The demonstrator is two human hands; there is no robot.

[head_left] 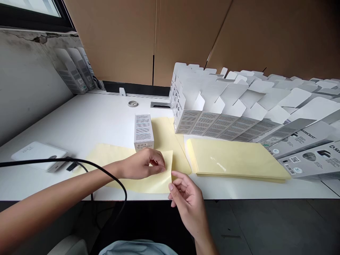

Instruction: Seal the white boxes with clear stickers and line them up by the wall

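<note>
Head view: yellow sheet (pixel 156 182) before printed box (pixel 143 131)

Nearer than the box, right hand (pixel 187 200) pinches the sheet's edge; left hand (pixel 142 163) curls narrowly, its hold I cannot tell. Far right of the box, a carton (pixel 297 142) reads "VERCREST".

The yellow sheet (pixel 156 185) and sheet stack (pixel 239 157) looked like smooth, glossy paper. Printed cartons (pixel 188 121) were thin, matt paperboard; the brown panels (pixel 186 39), dull cardboard; the counter (pixel 106 120), smooth; the power bank (pixel 37 151), satiny plastic; the wall (pixel 26 78), crumbling and rough along its top.
</note>
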